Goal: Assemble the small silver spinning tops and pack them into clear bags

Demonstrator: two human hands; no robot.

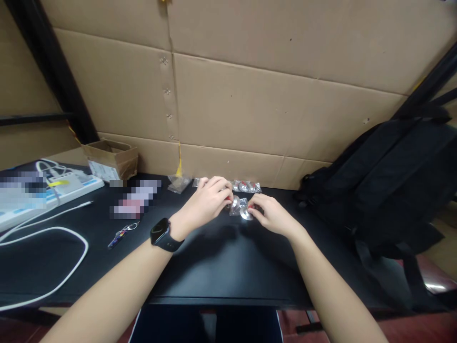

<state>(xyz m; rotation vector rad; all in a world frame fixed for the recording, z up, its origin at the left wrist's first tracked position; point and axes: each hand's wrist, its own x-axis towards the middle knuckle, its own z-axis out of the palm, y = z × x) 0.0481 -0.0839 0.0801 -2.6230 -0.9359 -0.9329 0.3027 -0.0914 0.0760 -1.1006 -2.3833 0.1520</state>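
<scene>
My left hand [214, 195], with a dark watch on its wrist, has its fingers curled in around a small shiny round disc [235, 202]; something red shows at the fingertips. My right hand [273, 214] pinches a red part on a second silvery disc [245, 213] just beside the first. Crinkled clear plastic [235, 209] lies between the two discs. Behind the hands, a row of similar silvery and red discs in clear wrappers [246, 186] runs along the back of the black table [228, 276]. The left hand partly hides this row.
An open cardboard box [114, 157] stands at the back left, near clear plastic bags [179, 183]. A key ring [123, 234], a white cable [84, 243] and a power strip [85, 186] lie left. A black backpack [396, 171] stands right; a cardboard wall [250, 95] rises behind.
</scene>
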